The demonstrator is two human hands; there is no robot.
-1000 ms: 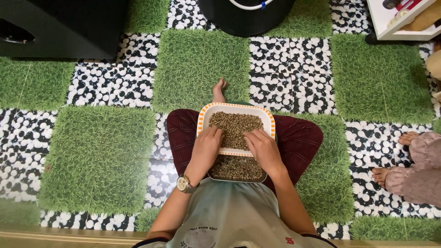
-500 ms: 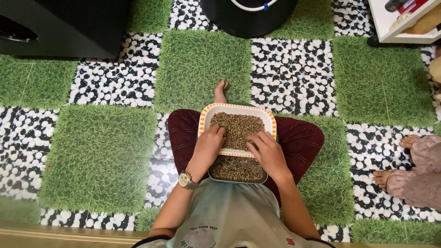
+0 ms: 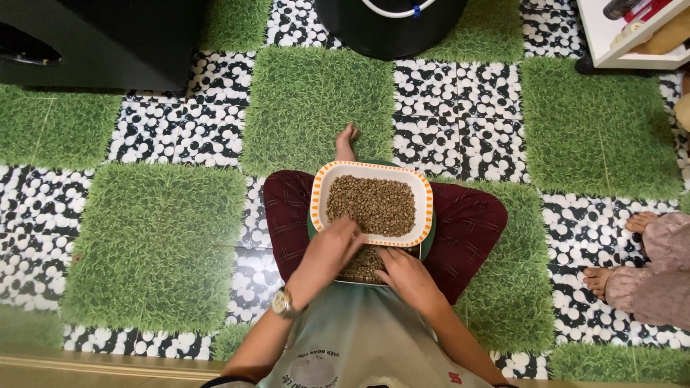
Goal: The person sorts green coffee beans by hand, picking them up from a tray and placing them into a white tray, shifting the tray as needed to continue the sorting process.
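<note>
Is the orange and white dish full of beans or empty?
Full. The orange-rimmed dish on the person's lap holds greenish beans spread over nearly its whole bottom, with only a thin white band showing round them.

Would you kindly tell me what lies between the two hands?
In the head view, the metal tray of beans shows between the left hand and the right hand.

— How does the light look from up here?

— Bright and even, soft from above. My left hand [image 3: 332, 251] and right hand [image 3: 402, 275] cast almost no shadow on the white tray [image 3: 424, 197]; only the dark cabinet [image 3: 100, 39] swallows detail.

— Any blur?

— My left fingers smear slightly. Otherwise it's sharp. The floor tiles [image 3: 460, 108] bow near the corners, wide-lens distortion, and the bottom edge goes hazy.
</note>
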